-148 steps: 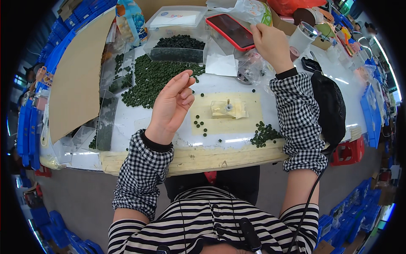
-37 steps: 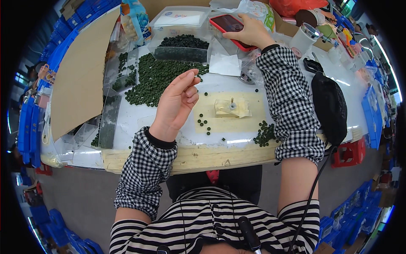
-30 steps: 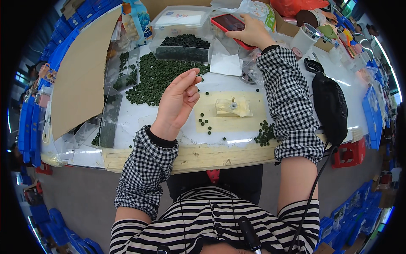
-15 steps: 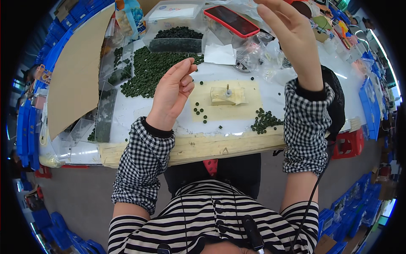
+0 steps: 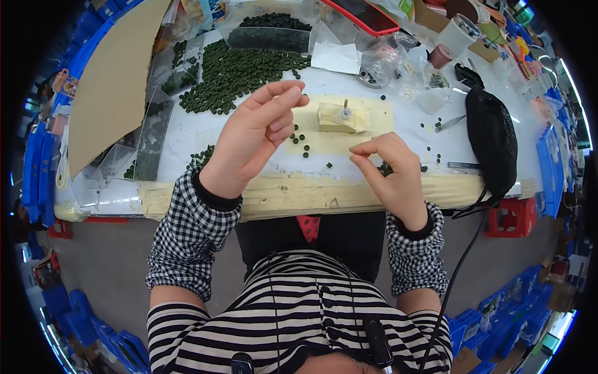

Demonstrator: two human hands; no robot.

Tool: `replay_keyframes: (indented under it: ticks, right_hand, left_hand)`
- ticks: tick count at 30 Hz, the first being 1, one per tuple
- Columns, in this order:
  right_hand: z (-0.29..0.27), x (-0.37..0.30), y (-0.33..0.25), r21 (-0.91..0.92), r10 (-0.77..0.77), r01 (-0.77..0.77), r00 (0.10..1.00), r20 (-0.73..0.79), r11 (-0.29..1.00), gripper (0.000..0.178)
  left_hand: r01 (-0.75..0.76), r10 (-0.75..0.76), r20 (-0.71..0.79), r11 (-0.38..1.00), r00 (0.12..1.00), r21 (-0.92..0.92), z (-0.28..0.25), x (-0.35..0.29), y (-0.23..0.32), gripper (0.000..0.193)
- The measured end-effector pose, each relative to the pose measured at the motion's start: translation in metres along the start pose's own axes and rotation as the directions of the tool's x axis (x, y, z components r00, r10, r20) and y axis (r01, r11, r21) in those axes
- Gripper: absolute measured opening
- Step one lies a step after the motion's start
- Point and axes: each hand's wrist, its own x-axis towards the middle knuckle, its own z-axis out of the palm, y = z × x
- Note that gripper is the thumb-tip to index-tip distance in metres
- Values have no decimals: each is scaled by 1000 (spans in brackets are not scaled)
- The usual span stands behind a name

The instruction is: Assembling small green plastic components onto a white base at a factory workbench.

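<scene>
My left hand hovers over the table left of a small block, its thumb and forefinger pressed together and the other fingers curled. Whatever may be between those fingertips is too small to make out. On the block, wrapped in pale tape, stands a thin upright metal pin with a light collar at its base. My right hand is over the table's front right of the block, thumb and forefinger brought together in a pinch; I cannot make out anything between them. It partly covers small dark green round pieces.
A large heap of the green pieces spreads at the back left, before a clear box. Cardboard leans at left. A red-edged phone, white paper, tweezers and a black mesh bag lie around.
My right hand has come down from the far right to the near side of the block, its fingers closing to a pinch. My left hand has shifted slightly nearer. The view has tilted.
</scene>
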Motion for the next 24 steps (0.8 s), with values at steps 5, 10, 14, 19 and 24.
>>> replay_keyframes:
  ticks: [5, 10, 14, 19, 24]
  right_hand:
    - [19, -15, 7, -141, -60, 64, 998, 32, 988, 9]
    - [6, -17, 11, -232, -80, 69, 996, -42, 970, 9]
    - [-29, -22, 15, -297, 50, -138, 957, -287, 945, 10]
    - [-24, -36, 9, -343, 60, -101, 990, -126, 934, 12]
    - [-8, -37, 17, -396, 52, -87, 994, -99, 914, 12]
  left_hand:
    - [109, -101, -96, 991, 990, 82, -19, -30, -20, 20]
    - [51, -44, -147, 998, 988, 44, -33, -36, -19, 20]
    - [60, -52, -83, 994, 995, 95, -30, -38, -18, 21]
    - [102, -124, 35, 923, 992, 371, -10, -30, -22, 16]
    - [-77, -162, 195, 544, 967, 835, 7, -33, -35, 12]
